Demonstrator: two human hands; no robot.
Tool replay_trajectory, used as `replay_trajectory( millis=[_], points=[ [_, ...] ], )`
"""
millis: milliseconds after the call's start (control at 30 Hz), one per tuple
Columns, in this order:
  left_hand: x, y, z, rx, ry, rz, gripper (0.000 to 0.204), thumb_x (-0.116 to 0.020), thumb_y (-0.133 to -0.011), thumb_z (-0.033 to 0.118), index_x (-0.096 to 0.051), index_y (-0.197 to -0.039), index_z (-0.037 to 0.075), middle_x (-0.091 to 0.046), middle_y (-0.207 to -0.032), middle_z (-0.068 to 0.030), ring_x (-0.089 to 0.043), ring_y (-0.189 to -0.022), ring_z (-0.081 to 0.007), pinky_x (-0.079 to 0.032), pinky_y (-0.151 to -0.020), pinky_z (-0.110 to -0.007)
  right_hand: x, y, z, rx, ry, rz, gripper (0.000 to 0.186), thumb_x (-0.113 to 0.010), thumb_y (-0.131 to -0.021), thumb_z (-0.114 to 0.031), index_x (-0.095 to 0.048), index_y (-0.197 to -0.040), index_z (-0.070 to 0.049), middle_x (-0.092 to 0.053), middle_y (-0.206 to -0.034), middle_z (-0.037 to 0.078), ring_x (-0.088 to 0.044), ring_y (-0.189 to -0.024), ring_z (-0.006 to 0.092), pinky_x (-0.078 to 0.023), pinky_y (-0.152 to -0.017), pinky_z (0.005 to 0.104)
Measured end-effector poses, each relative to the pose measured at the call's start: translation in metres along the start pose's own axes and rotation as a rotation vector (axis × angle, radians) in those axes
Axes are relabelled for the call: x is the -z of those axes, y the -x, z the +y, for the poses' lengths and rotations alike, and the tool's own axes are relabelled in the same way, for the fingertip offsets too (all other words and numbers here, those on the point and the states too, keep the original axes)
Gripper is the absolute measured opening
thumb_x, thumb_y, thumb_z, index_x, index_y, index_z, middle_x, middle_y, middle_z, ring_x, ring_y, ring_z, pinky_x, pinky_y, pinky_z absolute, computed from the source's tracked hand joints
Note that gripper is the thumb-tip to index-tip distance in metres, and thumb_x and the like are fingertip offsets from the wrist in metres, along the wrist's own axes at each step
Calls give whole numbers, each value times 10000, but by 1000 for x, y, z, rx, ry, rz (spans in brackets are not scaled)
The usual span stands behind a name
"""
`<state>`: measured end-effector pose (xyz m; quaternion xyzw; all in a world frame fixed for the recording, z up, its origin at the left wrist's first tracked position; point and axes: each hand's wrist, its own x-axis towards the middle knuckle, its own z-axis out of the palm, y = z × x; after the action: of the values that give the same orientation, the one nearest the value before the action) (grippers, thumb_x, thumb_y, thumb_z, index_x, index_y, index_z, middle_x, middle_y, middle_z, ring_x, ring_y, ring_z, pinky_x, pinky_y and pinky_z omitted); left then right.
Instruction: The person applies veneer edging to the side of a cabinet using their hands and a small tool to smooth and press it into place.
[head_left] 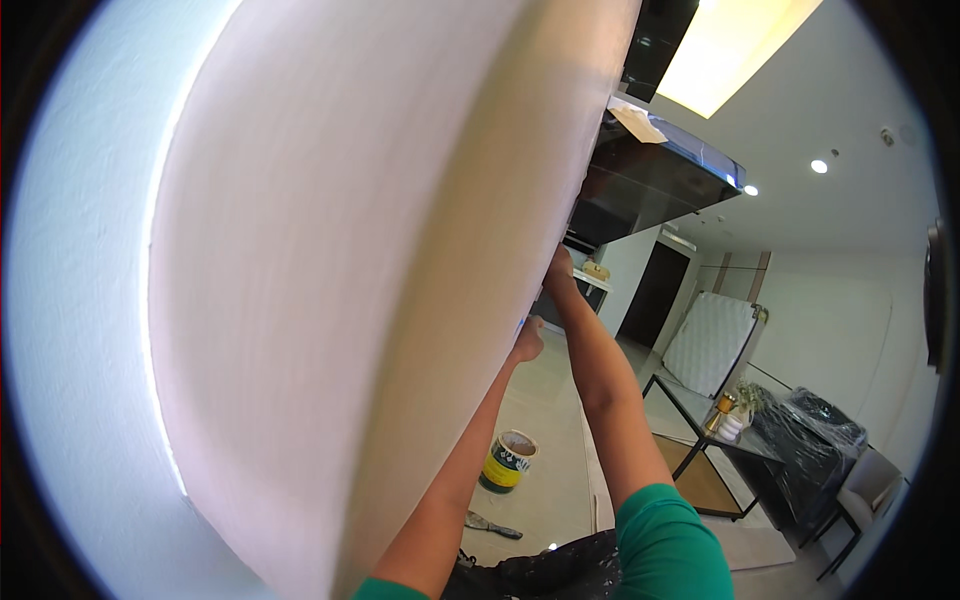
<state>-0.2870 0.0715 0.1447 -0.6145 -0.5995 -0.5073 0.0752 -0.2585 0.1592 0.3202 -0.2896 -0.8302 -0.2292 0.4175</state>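
A large pale pinkish upright surface (300, 280) fills the left and middle of the head view, beside a light blue wall (80, 300). My left hand (530, 338) is curled at this surface's right edge, beside a small blue bit; what it grips is hidden. Higher along that edge, my right hand (560, 266) reaches in, with its fingers mostly hidden. Below my hands, a yellow and dark tub (505, 470) stands on the floor (540, 410), and a putty knife (495, 525) lies near it.
A dark glossy overhead unit (660, 190) projects at upper right. Behind are a doorway (650, 290), a leaning mattress (710, 340), a black-framed table (700, 450) with decorations, plastic-wrapped dark furniture (810, 470) and a grey chair (862, 495).
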Motion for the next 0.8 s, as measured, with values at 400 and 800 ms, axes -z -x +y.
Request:
replay_trajectory(
  millis=[400, 800],
  points=[
    [16, -3, 34, -29, 105, -76, 440, -444, -894, 135, -576, -1285, -17, -591, -1308, -247, -548, -1255, -358, -411, -1076, -399, 17, -17, 25, 126, 125, -70, 516, -425, -959, -155, -266, -1369, 114, -666, -1106, 270, -690, -992, 382, -565, -831, 470],
    [21, 23, 41, -13, 47, -166, 395, -503, -881, 75, -580, -1259, -11, -645, -1179, -268, -621, -1127, -384, -488, -963, -436, 39, 88, -38, -100, -369, 370, 405, -447, -1008, -240, -386, -1365, -58, -663, -851, 294, -642, -779, 496, -493, -665, 591]
  ],
)
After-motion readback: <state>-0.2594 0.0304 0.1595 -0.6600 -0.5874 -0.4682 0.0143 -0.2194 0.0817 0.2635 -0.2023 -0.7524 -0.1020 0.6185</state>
